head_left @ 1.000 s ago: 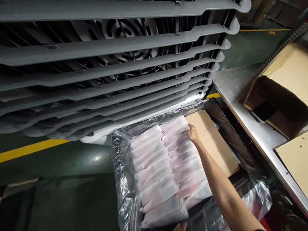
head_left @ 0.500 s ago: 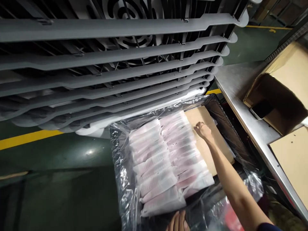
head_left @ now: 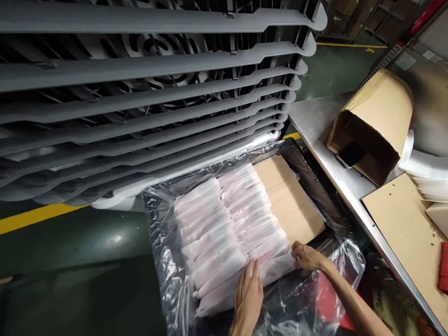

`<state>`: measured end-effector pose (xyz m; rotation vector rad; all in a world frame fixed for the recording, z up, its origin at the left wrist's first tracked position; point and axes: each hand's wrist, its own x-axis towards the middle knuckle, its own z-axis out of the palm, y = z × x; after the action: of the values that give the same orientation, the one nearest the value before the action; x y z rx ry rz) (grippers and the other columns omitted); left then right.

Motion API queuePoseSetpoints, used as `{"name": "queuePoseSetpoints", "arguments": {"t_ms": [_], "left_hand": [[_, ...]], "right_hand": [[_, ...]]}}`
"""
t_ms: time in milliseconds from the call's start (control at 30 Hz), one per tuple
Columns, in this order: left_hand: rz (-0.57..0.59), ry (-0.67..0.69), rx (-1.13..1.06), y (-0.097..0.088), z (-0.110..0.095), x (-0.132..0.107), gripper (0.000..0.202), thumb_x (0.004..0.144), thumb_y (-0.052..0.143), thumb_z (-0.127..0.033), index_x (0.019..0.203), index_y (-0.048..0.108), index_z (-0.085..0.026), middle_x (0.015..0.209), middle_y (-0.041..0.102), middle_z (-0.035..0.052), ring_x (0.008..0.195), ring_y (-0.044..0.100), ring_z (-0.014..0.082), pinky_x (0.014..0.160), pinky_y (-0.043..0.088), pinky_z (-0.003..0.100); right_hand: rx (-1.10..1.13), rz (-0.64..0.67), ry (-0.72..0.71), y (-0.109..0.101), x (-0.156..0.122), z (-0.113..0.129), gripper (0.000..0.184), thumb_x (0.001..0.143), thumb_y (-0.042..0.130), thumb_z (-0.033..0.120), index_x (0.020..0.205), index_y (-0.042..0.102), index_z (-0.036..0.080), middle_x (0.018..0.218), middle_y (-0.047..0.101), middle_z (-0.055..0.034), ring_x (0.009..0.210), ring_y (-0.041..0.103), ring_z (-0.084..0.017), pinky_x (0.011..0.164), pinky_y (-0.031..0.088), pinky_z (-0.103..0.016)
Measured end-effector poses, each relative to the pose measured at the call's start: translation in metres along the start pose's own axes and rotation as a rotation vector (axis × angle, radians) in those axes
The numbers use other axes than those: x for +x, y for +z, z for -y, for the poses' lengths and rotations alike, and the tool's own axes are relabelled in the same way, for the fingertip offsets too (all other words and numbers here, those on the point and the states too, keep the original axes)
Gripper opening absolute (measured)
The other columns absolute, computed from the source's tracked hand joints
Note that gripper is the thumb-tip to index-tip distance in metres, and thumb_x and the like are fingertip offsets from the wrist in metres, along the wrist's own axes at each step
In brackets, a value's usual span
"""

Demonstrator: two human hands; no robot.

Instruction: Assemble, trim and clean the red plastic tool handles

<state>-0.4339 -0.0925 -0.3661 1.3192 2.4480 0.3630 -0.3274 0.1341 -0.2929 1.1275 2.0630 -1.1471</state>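
Both hands have come down to the near edge: left hand [head_left: 248, 294] fingers wide on the pink wrapped packs [head_left: 217, 228], right hand [head_left: 308, 257] fingers close together pressing them, in a plastic liner [head_left: 164, 261] beside a cardboard sheet [head_left: 290, 200]

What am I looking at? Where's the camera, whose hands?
This is one camera worn on a person's head, looking down at their own bare hands. The left hand lies flat on rows of pink-white wrapped packs, and the right hand touches their near end; neither clearly grips anything. The packs sit in a clear plastic liner beside a cardboard sheet. Stacked grey racks fill the top of the view. To the right is a steel table holding a cardboard box and a phone.
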Motion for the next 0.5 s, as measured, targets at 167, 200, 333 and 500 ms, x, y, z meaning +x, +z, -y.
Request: {"name": "queuePoseSetpoints", "arguments": {"t_ms": [167,200,333,500], "left_hand": [[0.067,0.013,0.017,0.011,0.002,0.005,0.048,0.087,0.041,-0.005,0.127,0.062,-0.020,0.133,0.063,0.0081,0.122,0.058,0.0242,0.100,0.050,0.038],[0.074,0.014,0.019,0.012,0.002,0.003,0.049,0.085,0.042,-0.004,0.128,0.061,-0.020,0.134,0.062,0.0076,0.122,0.057,0.0242,0.101,0.049,0.038],[0.099,0.026,0.018,0.011,0.002,-0.006,0.053,0.081,0.046,-0.002,0.130,0.059,-0.020,0.132,0.064,0.0071,0.119,0.058,0.0234,0.102,0.048,0.038],[0.094,0.034,0.005,0.002,0.001,0.000,0.048,0.081,0.050,-0.005,0.125,0.062,-0.020,0.127,0.066,0.0070,0.115,0.060,0.0237,0.099,0.048,0.037]], "right_hand": [[0.193,-0.015,-0.165,-0.045,-0.047,-0.027,0.006,0.072,0.055,0.016,0.069,0.058,0.021,0.109,0.057,-0.0026,0.084,0.056,-0.015,0.076,0.046,-0.028],[0.231,-0.034,-0.169,-0.054,-0.056,-0.034,0.005,0.071,0.054,0.019,0.069,0.058,0.022,0.107,0.057,-0.0033,0.086,0.056,-0.017,0.076,0.046,-0.028],[0.380,-0.114,-0.134,-0.076,-0.080,-0.057,0.010,0.071,0.053,0.029,0.068,0.059,0.022,0.098,0.057,-0.0058,0.087,0.055,-0.021,0.076,0.046,-0.030],[0.601,-0.207,-0.034,-0.085,-0.090,-0.068,0.019,0.071,0.059,0.039,0.067,0.062,0.020,0.098,0.058,-0.0068,0.080,0.055,-0.019,0.071,0.048,-0.029]]}}
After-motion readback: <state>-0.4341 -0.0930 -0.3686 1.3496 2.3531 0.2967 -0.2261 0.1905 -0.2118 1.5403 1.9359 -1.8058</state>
